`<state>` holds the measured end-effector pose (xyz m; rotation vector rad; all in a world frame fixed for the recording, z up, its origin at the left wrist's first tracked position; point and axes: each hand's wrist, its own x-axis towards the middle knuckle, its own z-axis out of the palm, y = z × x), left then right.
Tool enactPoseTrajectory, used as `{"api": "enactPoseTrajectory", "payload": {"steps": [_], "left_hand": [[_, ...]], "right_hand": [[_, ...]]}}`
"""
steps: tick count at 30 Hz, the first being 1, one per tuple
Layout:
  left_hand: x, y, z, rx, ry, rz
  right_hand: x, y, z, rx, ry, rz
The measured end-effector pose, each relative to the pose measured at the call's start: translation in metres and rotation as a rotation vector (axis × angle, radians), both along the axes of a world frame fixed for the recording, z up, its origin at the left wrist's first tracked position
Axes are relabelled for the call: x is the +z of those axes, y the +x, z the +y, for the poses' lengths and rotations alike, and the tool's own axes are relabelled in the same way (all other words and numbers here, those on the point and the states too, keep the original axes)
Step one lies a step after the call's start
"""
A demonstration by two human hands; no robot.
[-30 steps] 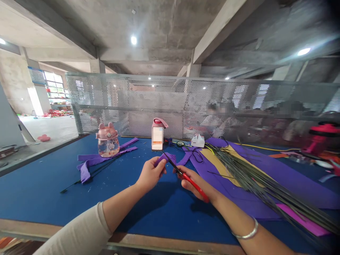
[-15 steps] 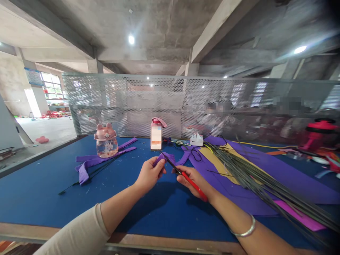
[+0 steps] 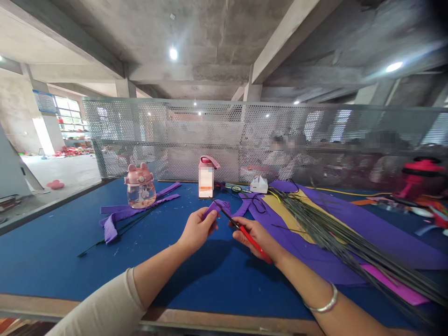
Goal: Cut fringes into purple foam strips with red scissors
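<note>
My left hand [image 3: 199,227] pinches a narrow purple strip [image 3: 222,206] above the middle of the blue table [image 3: 157,280]. A pair of scissors with red handles [image 3: 254,242] is in my right hand [image 3: 257,235], its dark blades pointing up and left against the strip. The strip trails off to the right behind the blades. Whether the blades are fully closed is too small to tell. Beyond my hands a lit phone [image 3: 206,183] stands upright in front of a pink-lidded bottle [image 3: 207,161].
A clear bottle with a pink lid [image 3: 141,186] and purple strips [image 3: 111,226] are at the left. Purple sheets [image 3: 350,210], dark stems [image 3: 322,224], and a white box [image 3: 259,185] lie right. A perforated metal screen [image 3: 203,135] runs behind; people show blurred through it.
The scissors have shifted very slightly against the strip. Both hands stay in nearly the same place, still holding the strip and the scissors.
</note>
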<state>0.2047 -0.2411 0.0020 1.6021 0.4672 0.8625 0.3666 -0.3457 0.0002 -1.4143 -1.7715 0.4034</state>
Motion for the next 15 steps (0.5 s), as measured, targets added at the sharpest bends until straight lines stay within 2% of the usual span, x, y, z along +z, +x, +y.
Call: {"api": "enactPoseTrajectory", "payload": {"steps": [7,15], "left_hand": [[0.0014,-0.0002,0.0027,0.077,-0.016,-0.051],[0.0,-0.0008,-0.0002,0.039,0.073,0.024]], "right_hand": [[-0.0019,0.0051,-0.0032,0.144,0.006,0.018],[-0.0022,0.0011,-0.0038,0.193,-0.043,0.102]]}}
